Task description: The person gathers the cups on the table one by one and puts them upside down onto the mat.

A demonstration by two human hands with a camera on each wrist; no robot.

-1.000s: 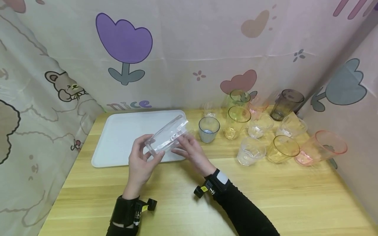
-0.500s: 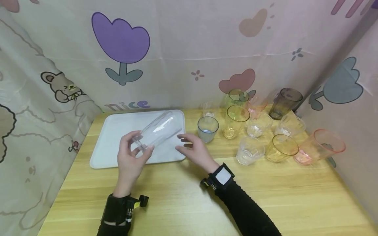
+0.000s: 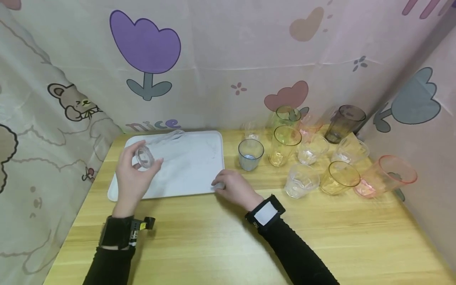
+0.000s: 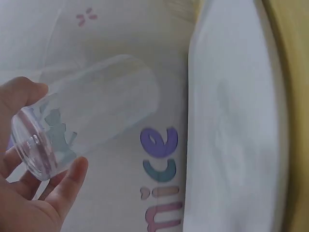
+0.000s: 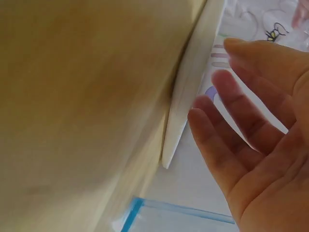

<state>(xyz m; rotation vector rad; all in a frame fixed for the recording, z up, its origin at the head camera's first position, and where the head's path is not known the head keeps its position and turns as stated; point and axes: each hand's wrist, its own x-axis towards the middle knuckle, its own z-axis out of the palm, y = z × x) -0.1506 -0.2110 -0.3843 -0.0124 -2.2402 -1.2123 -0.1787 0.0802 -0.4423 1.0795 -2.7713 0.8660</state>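
Observation:
My left hand [image 3: 132, 178] grips a tall clear drinking glass [image 3: 144, 157] near its thick base, with the thumb and fingers on opposite sides. The glass is tilted, its base toward me and its mouth toward the back curtain, above the left part of the white tray [image 3: 189, 166]. In the left wrist view the clear glass [image 4: 106, 106] shows nothing inside it. At the tray's front right corner is my right hand [image 3: 236, 189], its fingers loosely bent. In the right wrist view these fingers [image 5: 207, 140] hold nothing; whether they touch the tray edge, I cannot tell.
Right of the tray stands a blue-grey tumbler [image 3: 251, 156]. Farther right are several glasses, among them a tall yellow glass [image 3: 285, 147], a dark glass [image 3: 344, 126], a short yellow glass [image 3: 340, 180] and a pink glass [image 3: 386, 178]. A patterned curtain [image 3: 213, 91] closes the back.
My left hand has carried the clear glass leftward and turned its mouth away from me. My right hand, which touched the glass at first, has let go and lowered to the tray's corner.

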